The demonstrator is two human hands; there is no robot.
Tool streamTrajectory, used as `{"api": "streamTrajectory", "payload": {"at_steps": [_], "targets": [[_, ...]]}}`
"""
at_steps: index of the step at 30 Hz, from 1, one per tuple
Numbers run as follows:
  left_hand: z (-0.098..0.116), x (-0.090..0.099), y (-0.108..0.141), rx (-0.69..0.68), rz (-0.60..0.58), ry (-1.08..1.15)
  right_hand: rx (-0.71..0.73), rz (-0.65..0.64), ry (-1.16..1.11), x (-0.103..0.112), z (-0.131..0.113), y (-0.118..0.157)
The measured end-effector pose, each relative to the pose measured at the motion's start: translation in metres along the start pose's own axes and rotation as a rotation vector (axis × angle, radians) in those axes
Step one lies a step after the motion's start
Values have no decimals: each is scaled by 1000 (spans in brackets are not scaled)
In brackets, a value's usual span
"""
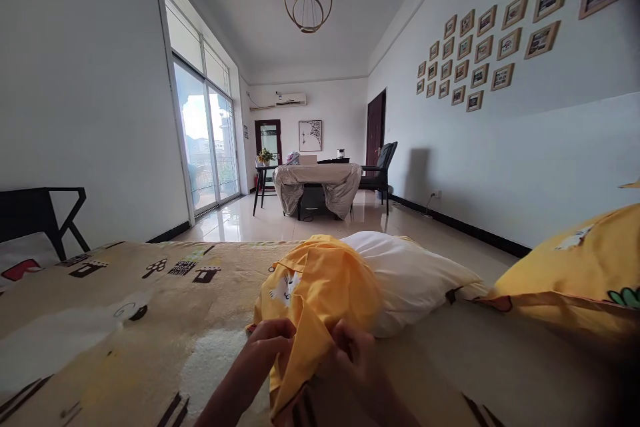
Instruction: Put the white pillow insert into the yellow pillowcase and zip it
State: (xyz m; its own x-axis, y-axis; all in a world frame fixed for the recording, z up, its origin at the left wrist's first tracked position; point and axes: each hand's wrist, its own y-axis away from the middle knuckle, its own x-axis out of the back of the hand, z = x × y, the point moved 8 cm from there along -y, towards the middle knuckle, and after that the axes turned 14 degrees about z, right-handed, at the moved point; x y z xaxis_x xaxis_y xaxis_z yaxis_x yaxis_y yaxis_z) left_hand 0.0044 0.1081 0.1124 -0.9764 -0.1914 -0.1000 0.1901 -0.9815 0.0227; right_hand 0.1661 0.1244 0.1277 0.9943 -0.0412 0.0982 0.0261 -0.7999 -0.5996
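Observation:
A yellow pillowcase with a white cat print lies bunched in front of me, partly over a white pillow. The uncovered part of that pillow sticks out to the right. My left hand is closed on the near left part of the pillowcase, fingertips partly hidden by a fold. On the other side of this fold, my right hand pinches the cloth, its fingers curled and in shadow. A loose flap of the case hangs down between both hands.
Beneath everything spreads a beige patterned blanket. Another yellow pillow rests at the right. A black chair stands at far left. Beyond the blanket are a cloth-covered table and a dark armchair.

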Motion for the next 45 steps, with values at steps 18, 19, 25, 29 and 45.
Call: {"api": "streamTrajectory", "payload": {"at_steps": [18,19,25,29,45], "targets": [[-6,5,-2,-41,-7,-64,-286,-394,1,-26,-18,21],[-5,3,-1,-68,-24,-89,-334,-349,-56,-27,-15,21],[17,-14,13,-343,-120,-494,-492,-158,-325,-32,1,22],[29,-15,21,-422,-60,-611,-547,-133,-356,-35,20,24],[39,-12,20,-548,-1,-527,-693,-143,-449,-40,16,32]]}}
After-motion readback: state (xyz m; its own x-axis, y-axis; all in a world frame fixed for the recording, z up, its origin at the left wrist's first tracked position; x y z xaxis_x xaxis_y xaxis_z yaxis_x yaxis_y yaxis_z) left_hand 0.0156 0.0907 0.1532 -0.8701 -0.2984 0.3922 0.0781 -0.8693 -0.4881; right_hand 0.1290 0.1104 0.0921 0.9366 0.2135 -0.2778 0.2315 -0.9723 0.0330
